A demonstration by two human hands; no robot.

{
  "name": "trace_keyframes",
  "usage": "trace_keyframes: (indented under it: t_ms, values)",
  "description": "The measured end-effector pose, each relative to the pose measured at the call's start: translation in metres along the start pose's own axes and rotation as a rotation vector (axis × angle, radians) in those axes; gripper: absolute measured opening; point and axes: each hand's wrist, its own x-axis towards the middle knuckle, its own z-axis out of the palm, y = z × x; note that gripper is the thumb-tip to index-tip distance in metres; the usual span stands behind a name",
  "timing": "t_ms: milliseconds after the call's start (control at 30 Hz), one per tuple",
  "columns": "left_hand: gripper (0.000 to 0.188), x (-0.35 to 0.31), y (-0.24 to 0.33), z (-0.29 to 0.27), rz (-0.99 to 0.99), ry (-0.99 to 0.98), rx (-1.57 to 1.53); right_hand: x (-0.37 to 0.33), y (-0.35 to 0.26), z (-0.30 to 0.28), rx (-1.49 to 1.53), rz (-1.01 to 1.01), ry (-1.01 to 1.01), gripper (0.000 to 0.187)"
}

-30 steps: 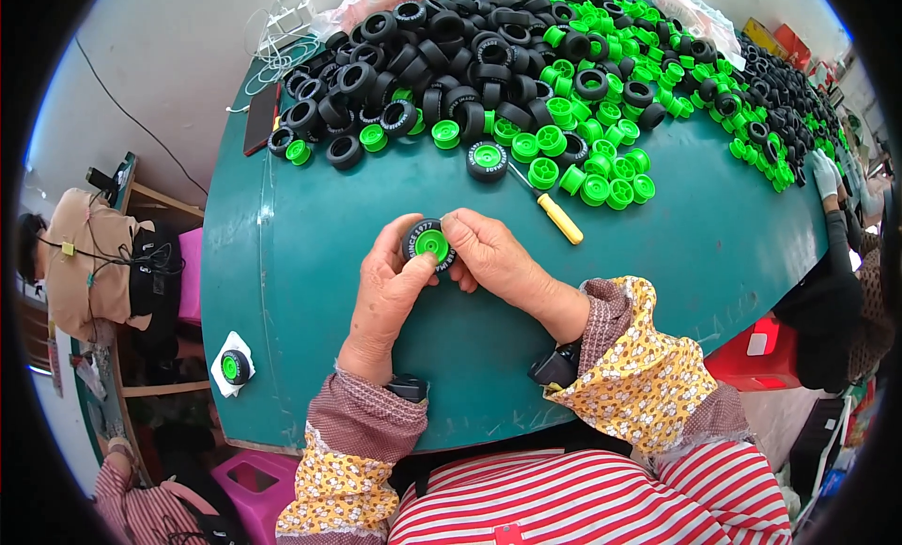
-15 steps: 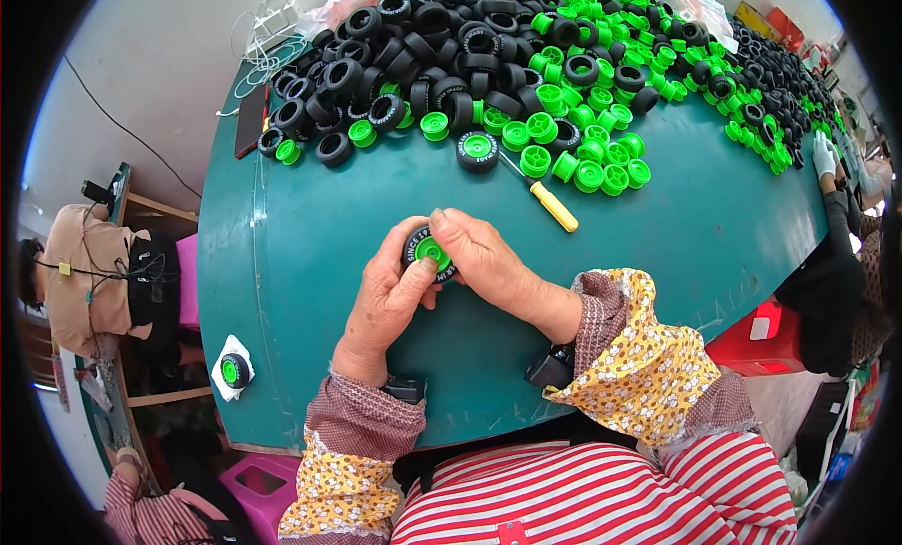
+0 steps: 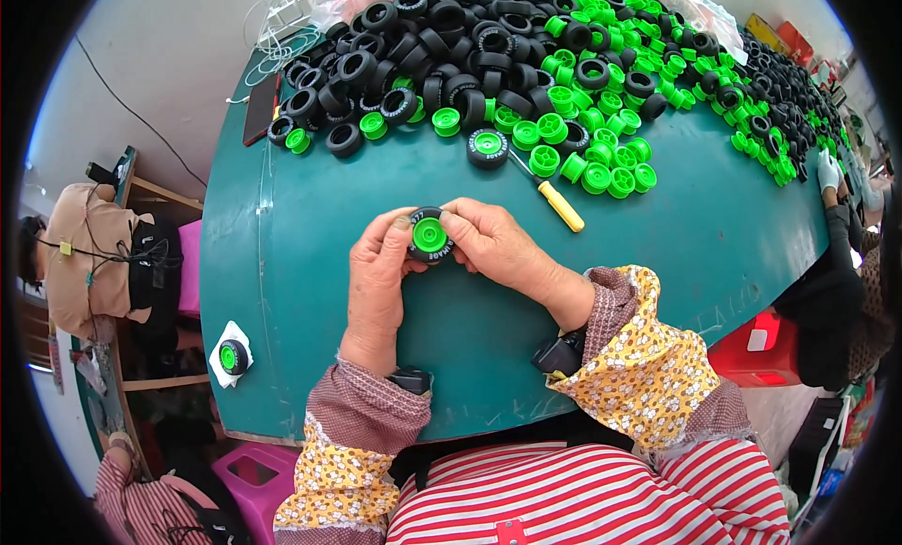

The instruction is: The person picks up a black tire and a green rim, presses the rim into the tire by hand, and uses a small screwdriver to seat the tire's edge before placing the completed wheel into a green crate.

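Two hands, left hand (image 3: 379, 274) and right hand (image 3: 495, 247), fingers closed round one green-hubbed toy wheel (image 3: 429, 235), one yellow-handled screwdriver (image 3: 552, 198) nearby

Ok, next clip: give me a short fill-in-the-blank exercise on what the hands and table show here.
1. Both hands, left hand and right hand, grip a black toy wheel whose hub is ____.
2. The screwdriver lying on the table has a ____ handle.
3. The finished wheel at the table's left edge rests on a ____ scrap.

Missing words: green; yellow; white
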Motion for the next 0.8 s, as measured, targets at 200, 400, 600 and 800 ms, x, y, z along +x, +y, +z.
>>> trace_keyframes:
  t_ms: [200,400,600,800]
  values:
    - [0.026,0.002,0.009,-0.003,-0.063,-0.018,0.022,0.0,0.0,-0.002,0.017,0.016,-0.06,0.027]
    - [0.027,0.005,0.009,-0.006,-0.117,-0.12,0.044,0.004,0.007,-0.003,-0.008,-0.024,-0.065,0.033]
    - [0.028,0.006,0.001,-0.005,-0.042,-0.061,-0.051,-0.002,-0.004,0.001,0.204,0.0,-0.058,0.034]
    - [0.03,-0.002,0.002,0.001,0.006,-0.002,0.122,-0.002,-0.001,0.0,-0.094,-0.037,-0.144,0.025]
